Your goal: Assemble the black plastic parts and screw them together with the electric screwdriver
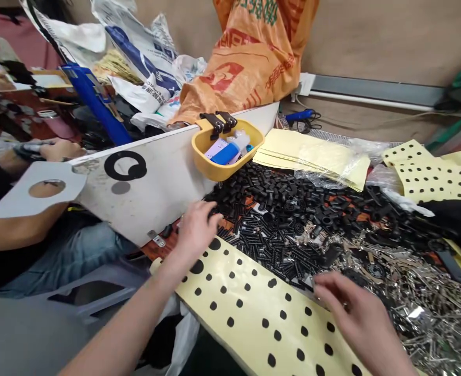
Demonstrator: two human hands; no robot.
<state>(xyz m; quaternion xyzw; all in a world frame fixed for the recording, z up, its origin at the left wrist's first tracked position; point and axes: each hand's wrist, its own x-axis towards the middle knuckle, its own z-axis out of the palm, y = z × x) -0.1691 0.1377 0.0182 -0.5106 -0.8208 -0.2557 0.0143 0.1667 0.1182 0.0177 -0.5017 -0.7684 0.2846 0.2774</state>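
My left hand [197,228] is over the upper left end of a yellow sheet [253,303] with black dots, at the edge of a heap of small black plastic parts [288,196]. Its thumb and forefinger are apart, with dark parts behind the gap. My right hand [355,313] is above the sheet's right edge, beside black threaded pieces [269,245]. Those fingers are curled towards the thumb; whatever they hold is too small to make out. Loose metal pieces [429,303] lie in a pile to the right of that hand.
A yellow bin [230,169] hangs from a white panel [152,209] at the pile's left. Behind the pile lie stacked yellow sheets [312,151] and dotted sheets [429,172]. An orange sack [249,57] stands farther back. Another person's arm [22,224] is at the left.
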